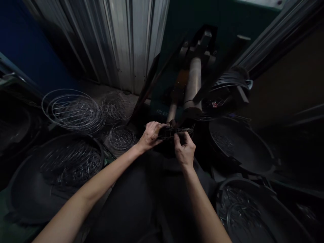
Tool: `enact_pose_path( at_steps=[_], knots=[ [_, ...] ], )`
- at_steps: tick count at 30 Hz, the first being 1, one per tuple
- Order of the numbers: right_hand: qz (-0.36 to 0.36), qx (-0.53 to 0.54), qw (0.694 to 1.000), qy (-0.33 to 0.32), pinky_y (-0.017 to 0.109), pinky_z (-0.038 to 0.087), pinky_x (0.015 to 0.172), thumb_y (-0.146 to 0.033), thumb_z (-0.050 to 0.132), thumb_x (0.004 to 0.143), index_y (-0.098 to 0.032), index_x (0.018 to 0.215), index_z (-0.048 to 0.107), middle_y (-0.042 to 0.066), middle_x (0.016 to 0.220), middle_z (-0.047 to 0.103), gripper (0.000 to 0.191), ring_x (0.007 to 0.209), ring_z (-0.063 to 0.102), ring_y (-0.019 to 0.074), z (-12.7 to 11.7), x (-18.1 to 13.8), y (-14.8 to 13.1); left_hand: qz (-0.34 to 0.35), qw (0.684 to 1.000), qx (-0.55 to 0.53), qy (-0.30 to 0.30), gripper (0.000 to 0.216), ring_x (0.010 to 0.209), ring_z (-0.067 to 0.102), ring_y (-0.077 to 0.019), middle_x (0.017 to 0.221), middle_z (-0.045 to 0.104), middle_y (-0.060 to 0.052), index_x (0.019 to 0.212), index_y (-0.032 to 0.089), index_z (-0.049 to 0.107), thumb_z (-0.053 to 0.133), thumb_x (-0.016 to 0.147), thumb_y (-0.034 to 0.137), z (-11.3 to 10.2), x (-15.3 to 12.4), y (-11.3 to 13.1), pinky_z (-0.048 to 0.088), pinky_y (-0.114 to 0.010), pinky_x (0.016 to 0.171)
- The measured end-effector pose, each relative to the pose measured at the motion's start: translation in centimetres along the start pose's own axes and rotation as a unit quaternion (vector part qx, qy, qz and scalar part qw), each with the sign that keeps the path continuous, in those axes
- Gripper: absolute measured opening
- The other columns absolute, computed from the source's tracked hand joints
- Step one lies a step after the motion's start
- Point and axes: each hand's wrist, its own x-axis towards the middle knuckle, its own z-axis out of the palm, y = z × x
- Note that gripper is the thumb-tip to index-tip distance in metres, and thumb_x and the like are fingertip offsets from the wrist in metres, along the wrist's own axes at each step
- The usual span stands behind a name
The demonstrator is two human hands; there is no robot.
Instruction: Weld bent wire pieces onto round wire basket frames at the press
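Both my hands meet at the middle of the view on a small wire frame [177, 132] held flat in front of a machine. My left hand [150, 135] grips the frame's left end with the fingers curled over it. My right hand [185, 148] pinches the frame's near edge from below, thumb and fingers closed on the wire. Just behind the frame rise the machine's pale cylinders [192, 82].
Stacks of round wire baskets [72, 109] lie on the floor at left, with a smaller wire basket [122, 137] near my left wrist. Dark tubs [241, 145] holding wire parts stand at left and right. A corrugated metal wall [126, 40] closes the back.
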Motion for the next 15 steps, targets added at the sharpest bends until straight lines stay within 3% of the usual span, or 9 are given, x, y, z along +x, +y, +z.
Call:
enact_pose_path(
  at_steps=[5,8,11,13,15],
  knots=[
    [0.002,-0.030,1.000,0.009,0.023,0.041,0.059,-0.039,0.049,0.085,-0.019,0.076,0.056,-0.001,0.066,0.059,0.023,0.058,0.053,0.0126,0.5,0.1,-0.5,0.004,1.000,0.012,0.017,0.051,0.100,0.053,-0.0226,0.103,0.056,-0.008,0.119,0.017,0.043,0.065,0.073,0.021,0.4,0.0,-0.1,0.039,-0.040,0.092],
    [-0.007,-0.029,0.999,0.010,0.024,0.044,0.063,-0.040,0.051,0.085,-0.018,0.087,0.060,0.002,0.077,0.065,0.024,0.064,0.058,0.0140,-1.0,-0.6,-1.1,0.004,1.000,0.017,0.013,0.056,0.103,0.052,-0.0236,0.107,0.055,-0.008,0.120,0.016,0.041,0.066,0.071,0.020,0.0,-0.1,0.0,0.039,-0.040,0.092],
    [0.032,-0.066,0.996,0.054,0.027,0.047,0.072,-0.045,0.052,0.084,-0.018,0.099,0.061,0.006,0.091,0.067,0.032,0.078,0.062,0.0174,-5.9,-3.4,0.4,-0.009,1.000,-0.003,-0.010,0.058,0.103,0.052,-0.0233,0.109,0.055,-0.008,0.121,0.017,0.041,0.066,0.070,0.020,-1.0,-1.0,0.9,0.040,-0.039,0.090],
    [0.098,-0.142,0.978,0.114,0.030,0.047,0.075,-0.048,0.051,0.083,-0.018,0.098,0.063,0.008,0.089,0.067,0.036,0.079,0.062,0.0206,-10.7,-6.1,3.5,-0.026,0.998,-0.028,-0.042,0.058,0.101,0.054,-0.0224,0.108,0.055,-0.007,0.122,0.019,0.042,0.067,0.069,0.023,-1.6,-2.0,2.0,0.042,-0.037,0.088],
    [0.197,-0.235,0.940,0.149,0.035,0.047,0.073,-0.051,0.049,0.081,-0.016,0.096,0.064,0.012,0.088,0.068,0.042,0.081,0.062,0.0257,-15.4,-8.8,7.6,-0.046,0.994,-0.055,-0.077,0.061,0.100,0.055,-0.0218,0.109,0.054,-0.006,0.124,0.021,0.043,0.068,0.068,0.026,-1.8,-2.9,3.6,0.044,-0.035,0.087]
  ],
)
